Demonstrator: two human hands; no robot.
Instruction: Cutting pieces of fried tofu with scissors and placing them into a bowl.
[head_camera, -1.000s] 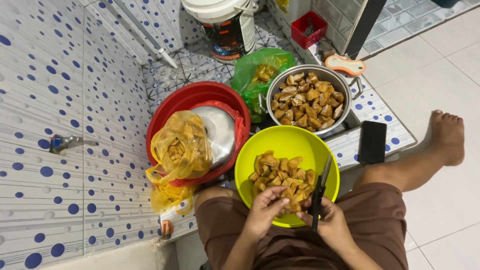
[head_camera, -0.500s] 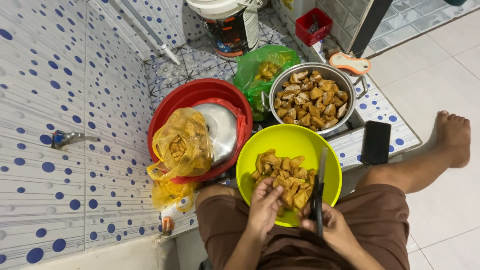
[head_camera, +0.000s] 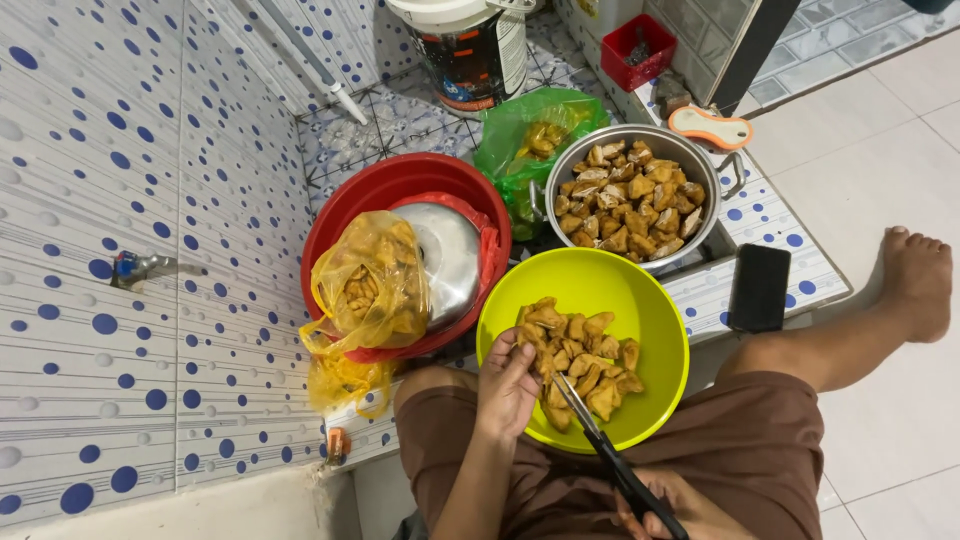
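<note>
A yellow-green bowl (head_camera: 600, 290) rests on my lap and holds several brown fried pieces (head_camera: 585, 360). My left hand (head_camera: 508, 385) reaches over the bowl's near rim, fingers on the pieces at the left side of the pile. My right hand (head_camera: 672, 508) at the bottom edge grips black-handled scissors (head_camera: 600, 440), whose blades point up into the bowl among the pieces.
A steel pot (head_camera: 632, 195) full of similar pieces stands behind the bowl. A red basin (head_camera: 385, 190) with a steel lid and a yellow plastic bag (head_camera: 368, 285) sits left. A green bag (head_camera: 535, 130), black phone (head_camera: 758, 288), bucket (head_camera: 470, 45) and wall tap (head_camera: 135, 268) are nearby.
My left hand has moved slightly left and deeper into the bowl's pieces. The scissors stay pointed into the bowl; my right hand has dropped toward the frame's bottom.
</note>
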